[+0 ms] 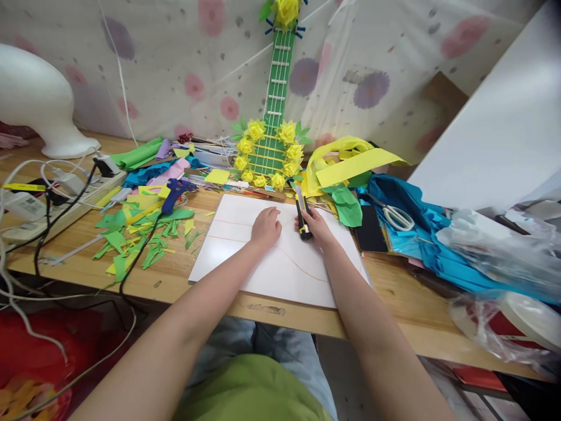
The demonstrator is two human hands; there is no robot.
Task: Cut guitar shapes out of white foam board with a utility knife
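A white board (236,266) with thin orange curved and straight lines drawn on it lies flat near the table's front edge. My left hand (265,227) rests on its middle, fingers slightly bent and nothing visible in them. Over the board's right half, my right hand (316,227) is closed round a yellow and black utility knife (302,216). The knife's tip points away from me, towards the board's far edge. Behind the board stands a green paper guitar (277,93) trimmed with yellow paper flowers.
Left of the board lie green and yellow paper scraps (127,234), a blue glue gun (173,196) and a power strip (65,199) with cables. At the right are scissors (398,217), blue paper (390,190) and a black flat pad (370,228). A white foam head (35,93) stands back left.
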